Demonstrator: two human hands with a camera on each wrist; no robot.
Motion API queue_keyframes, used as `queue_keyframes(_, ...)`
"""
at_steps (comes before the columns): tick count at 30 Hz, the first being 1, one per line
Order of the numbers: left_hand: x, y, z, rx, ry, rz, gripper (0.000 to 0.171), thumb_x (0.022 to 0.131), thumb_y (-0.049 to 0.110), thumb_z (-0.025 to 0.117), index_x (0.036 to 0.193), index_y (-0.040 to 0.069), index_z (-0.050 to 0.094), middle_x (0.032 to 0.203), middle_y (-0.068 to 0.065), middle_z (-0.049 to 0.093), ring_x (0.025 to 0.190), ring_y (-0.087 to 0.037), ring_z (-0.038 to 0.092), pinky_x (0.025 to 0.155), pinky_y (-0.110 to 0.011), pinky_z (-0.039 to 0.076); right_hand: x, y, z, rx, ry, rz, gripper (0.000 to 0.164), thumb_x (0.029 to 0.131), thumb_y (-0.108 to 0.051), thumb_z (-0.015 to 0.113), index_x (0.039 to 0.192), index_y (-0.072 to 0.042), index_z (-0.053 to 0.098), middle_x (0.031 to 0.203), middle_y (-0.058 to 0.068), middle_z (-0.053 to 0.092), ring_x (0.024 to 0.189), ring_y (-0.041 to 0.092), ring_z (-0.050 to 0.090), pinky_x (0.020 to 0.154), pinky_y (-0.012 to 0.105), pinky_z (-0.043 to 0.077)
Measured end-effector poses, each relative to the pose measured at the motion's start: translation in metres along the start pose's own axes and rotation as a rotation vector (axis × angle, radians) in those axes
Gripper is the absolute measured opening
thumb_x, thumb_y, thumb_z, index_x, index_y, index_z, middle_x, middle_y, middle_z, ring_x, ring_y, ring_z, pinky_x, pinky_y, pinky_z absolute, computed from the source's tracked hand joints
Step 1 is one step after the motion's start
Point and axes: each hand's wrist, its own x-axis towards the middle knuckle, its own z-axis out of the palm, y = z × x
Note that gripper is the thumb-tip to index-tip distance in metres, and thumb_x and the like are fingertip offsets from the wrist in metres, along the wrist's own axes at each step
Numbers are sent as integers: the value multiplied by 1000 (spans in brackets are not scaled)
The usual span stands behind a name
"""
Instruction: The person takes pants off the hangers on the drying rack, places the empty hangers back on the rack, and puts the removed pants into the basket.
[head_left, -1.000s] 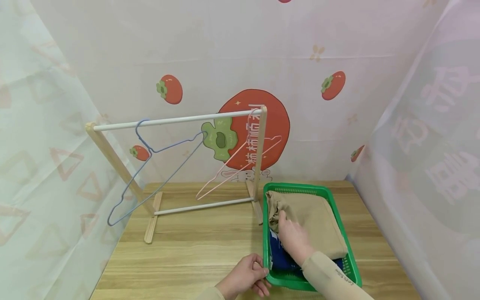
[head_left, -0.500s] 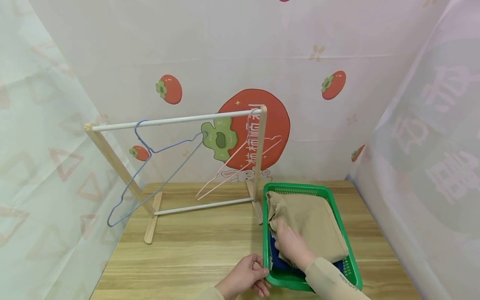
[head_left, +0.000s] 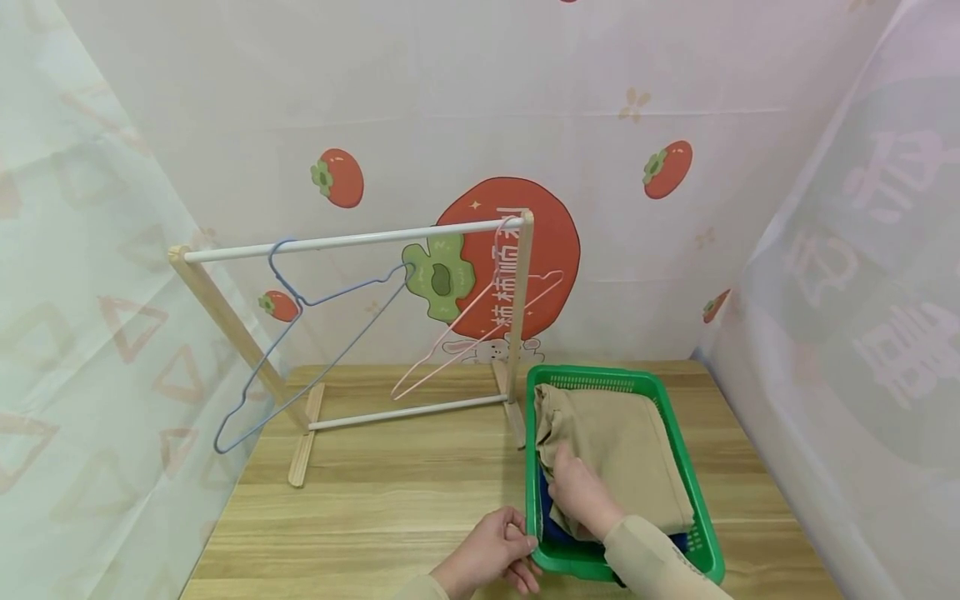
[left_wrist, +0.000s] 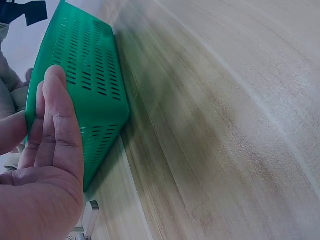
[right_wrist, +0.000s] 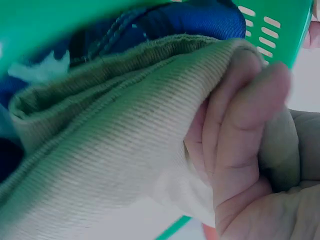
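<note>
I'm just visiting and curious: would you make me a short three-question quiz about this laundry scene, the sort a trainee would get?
1. True or false: the right hand grips the tan garment in the green basket.
2. What does the left hand hold?
A. the blue hanger
B. the basket's near left rim
C. the rack
3. How many hangers hang on the rack?

Key: 1 true. 2 B. 3 two, the blue one and a pink hanger.
</note>
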Motion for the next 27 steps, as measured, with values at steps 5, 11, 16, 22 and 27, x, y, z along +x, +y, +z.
queue_keyframes(5,0,1,-2,5,7,1,15,103,12,60,108,3,49,81,-19,74,59,-15,70,55,-28,59,3,2,3,82,-51,82,39,93,5,62,124,13,39,66,13,57,53,23,58,48,33,47)
queue_keyframes(11,1,2,-3,7,0,8,14,103,10,60,107,3,49,79,-17,74,59,-15,70,55,-29,59,7,4,3,135,-83,134,39,97,3,60,127,13,37,66,14,56,49,26,58,44,35,49)
queue_keyframes(16,2,1,-2,22,7,3,13,103,11,60,106,4,49,78,-17,74,59,-15,70,55,-29,59,9,7,2,106,-80,74,43,95,3,62,127,17,38,64,12,55,51,23,56,46,32,44)
queue_keyframes(22,2,2,-2,28,8,-2,13,103,11,60,105,4,49,80,-20,74,58,-15,69,54,-29,58,12,6,-2,138,-156,100,49,100,-7,64,132,17,35,70,18,59,49,26,60,44,36,50)
queue_keyframes(27,3,3,-2,35,13,-1,12,103,10,60,105,3,50,82,-22,74,58,-15,69,54,-30,58,13,6,-3,179,-208,142,55,102,-16,64,137,15,33,73,21,60,43,25,60,41,37,52)
